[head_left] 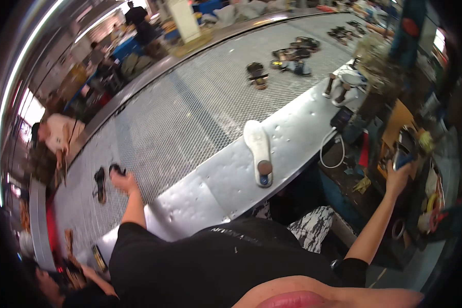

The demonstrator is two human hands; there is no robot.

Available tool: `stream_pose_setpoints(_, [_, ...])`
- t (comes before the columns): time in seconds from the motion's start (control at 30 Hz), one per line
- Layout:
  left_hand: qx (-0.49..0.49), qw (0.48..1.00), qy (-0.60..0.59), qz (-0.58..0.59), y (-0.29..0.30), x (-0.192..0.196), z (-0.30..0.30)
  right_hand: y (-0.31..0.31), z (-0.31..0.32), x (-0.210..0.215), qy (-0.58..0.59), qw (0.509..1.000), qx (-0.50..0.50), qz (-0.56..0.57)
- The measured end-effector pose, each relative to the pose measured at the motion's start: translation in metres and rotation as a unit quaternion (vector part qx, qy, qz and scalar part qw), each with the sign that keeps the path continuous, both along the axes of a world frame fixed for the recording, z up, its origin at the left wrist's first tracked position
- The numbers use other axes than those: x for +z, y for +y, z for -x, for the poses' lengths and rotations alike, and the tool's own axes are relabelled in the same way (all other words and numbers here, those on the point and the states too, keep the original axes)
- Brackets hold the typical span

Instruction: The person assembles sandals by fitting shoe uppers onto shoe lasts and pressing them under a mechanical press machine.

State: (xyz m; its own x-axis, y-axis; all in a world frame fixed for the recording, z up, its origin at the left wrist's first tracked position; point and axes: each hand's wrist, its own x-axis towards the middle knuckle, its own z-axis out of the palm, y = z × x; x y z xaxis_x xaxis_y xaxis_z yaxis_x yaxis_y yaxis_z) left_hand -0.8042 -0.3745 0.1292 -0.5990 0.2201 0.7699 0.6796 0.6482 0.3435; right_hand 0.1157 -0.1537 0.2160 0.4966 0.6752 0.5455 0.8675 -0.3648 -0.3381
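Note:
On the left of the grey mesh conveyor belt (190, 118), my left hand (125, 181) is closed on a black sandal (116, 168), mostly covered by my fingers. Just left of it lies another black sandal (99, 184). Far to the right, above the cluttered bench, my right hand (398, 178) grips a dark sandal-like piece with a blue part (403, 158); its exact form is hard to make out. Between my hands, a white sole-shaped piece (257, 146) with a brown disc and a blue disc near one end rests on the metal ledge (200, 197).
Several dark sandals (295, 54) sit farther along the belt. A white cable (322, 149) loops beside a dark box (341, 119) at the ledge's right end. A co-worker in a pale shirt (64, 131) stands across the belt; another person's arm (98, 280) reaches in at lower left.

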Motion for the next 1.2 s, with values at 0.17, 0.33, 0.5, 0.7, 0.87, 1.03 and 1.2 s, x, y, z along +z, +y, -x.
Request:
stream_pose_setpoints(0.17, [0.363, 0.864, -0.347, 0.046, -0.023, 0.004, -0.01, -0.009, 0.002, 0.011, 0.033, 0.998, -0.035, 0.031])
stream_pose_setpoints(0.33, [0.301, 0.825, -0.444, 0.18, 0.007, 0.0, -0.001, -0.009, -0.004, 0.005, 0.016, 1.0, -0.015, -0.006])
stream_pose_setpoints(0.5, [0.295, 0.86, -0.403, 0.105, 0.058, -0.004, -0.005, -0.006, 0.003, 0.004, 0.021, 1.0, -0.02, -0.004])
stream_pose_setpoints(0.7, [-0.04, 0.831, -0.542, -0.115, 0.108, -0.011, 0.035, -0.01, 0.021, 0.028, 0.073, 0.997, -0.009, -0.04])
stream_pose_setpoints(0.87, [-0.544, 0.403, -0.637, -0.369, 0.155, 0.03, -0.162, -0.051, 0.058, -0.016, 0.087, 0.978, -0.029, -0.187])
stream_pose_setpoints(1.03, [-0.594, 0.054, -0.802, 0.035, 0.125, 0.089, -0.424, -0.103, 0.235, -0.003, 0.413, 0.83, 0.172, -0.333])
stream_pose_setpoints(1.2, [-0.549, 0.132, -0.824, 0.048, 0.177, 0.118, -0.477, -0.143, 0.255, 0.019, 0.471, 0.736, 0.456, -0.172])
